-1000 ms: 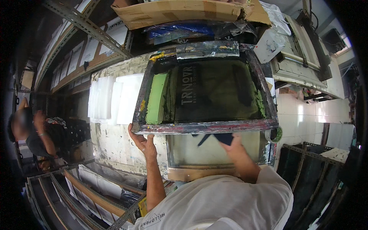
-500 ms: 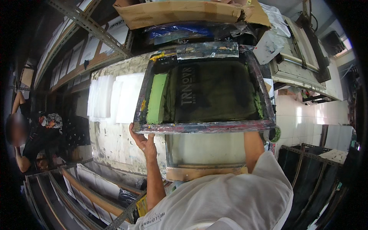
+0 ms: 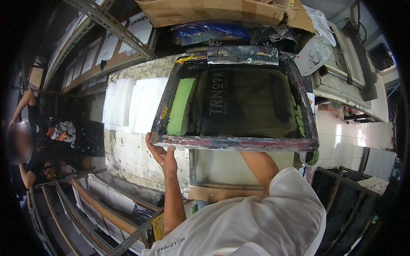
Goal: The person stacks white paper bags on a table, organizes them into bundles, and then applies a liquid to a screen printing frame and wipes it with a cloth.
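Observation:
A silk-screen printing frame (image 3: 239, 144) is raised at its near side, tilted over the table. Its dark mesh (image 3: 247, 102) carries pale lettering, with a green strip (image 3: 180, 106) at the left. My left hand (image 3: 163, 156) holds the near left corner of the frame, fingers at its outer edge and thumb apart below. My right forearm (image 3: 259, 166) reaches in under the frame; the frame hides my right hand, so what it touches cannot be seen. Below the frame lies a pale, glass-like panel (image 3: 218, 170) with a wooden near edge (image 3: 226, 193).
White sheets (image 3: 147, 106) lie on the stained table (image 3: 128, 158) at left. A clamp bar (image 3: 242, 55) holds the frame's far side. Slotted racks (image 3: 106, 213) stand near left, another rack (image 3: 341, 205) at right. A cardboard box (image 3: 213, 13) is behind. Another person (image 3: 51, 136) is at far left.
My right forearm has moved left and further under the frame. My left hand stays at the near left corner. The whole view has shifted slightly.

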Action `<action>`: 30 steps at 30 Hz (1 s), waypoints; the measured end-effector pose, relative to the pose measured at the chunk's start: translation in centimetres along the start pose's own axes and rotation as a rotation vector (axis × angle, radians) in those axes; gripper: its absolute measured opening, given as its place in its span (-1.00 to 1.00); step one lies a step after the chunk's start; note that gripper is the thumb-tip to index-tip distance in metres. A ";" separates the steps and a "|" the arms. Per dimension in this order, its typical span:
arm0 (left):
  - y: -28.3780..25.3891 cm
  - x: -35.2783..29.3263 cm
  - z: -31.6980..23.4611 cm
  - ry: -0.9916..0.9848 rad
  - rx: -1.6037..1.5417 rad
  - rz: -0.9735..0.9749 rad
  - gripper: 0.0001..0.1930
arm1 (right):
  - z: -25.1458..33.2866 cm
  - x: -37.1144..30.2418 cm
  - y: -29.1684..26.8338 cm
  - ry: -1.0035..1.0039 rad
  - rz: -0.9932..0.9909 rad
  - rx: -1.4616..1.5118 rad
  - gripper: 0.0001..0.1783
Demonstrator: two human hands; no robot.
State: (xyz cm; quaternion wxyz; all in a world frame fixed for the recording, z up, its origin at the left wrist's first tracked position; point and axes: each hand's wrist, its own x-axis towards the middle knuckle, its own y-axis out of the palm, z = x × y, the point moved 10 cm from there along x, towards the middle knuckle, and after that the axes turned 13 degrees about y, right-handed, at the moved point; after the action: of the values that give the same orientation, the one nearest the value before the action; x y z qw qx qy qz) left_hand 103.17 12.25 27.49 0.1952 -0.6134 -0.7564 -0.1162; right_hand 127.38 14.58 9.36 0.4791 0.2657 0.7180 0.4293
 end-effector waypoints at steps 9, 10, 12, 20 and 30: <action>-0.4 -0.1 0.7 0.009 0.003 -0.018 0.00 | 7.2 2.3 -1.3 -0.153 -0.091 0.025 -0.37; -0.4 -0.2 0.8 0.014 -0.005 -0.018 -0.01 | 6.3 1.3 -1.0 -0.143 -0.088 0.021 -0.37; -0.2 -0.6 0.9 0.018 -0.028 -0.017 -0.02 | 4.0 -0.8 0.0 -0.110 -0.063 0.002 -0.38; 0.6 -1.0 0.1 0.043 0.011 -0.005 -0.08 | 0.7 -18.4 3.1 -0.295 0.259 -0.256 -0.40; 0.8 0.3 -1.9 0.065 -0.051 -0.009 -0.15 | 10.4 -34.6 -8.4 -0.583 -0.321 -0.676 -0.54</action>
State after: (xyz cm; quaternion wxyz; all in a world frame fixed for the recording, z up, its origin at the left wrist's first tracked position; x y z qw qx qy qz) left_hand 104.23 11.88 29.27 0.2032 -0.6106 -0.7493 -0.1561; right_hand 150.99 -13.27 16.15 0.7806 0.0900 0.4054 0.4671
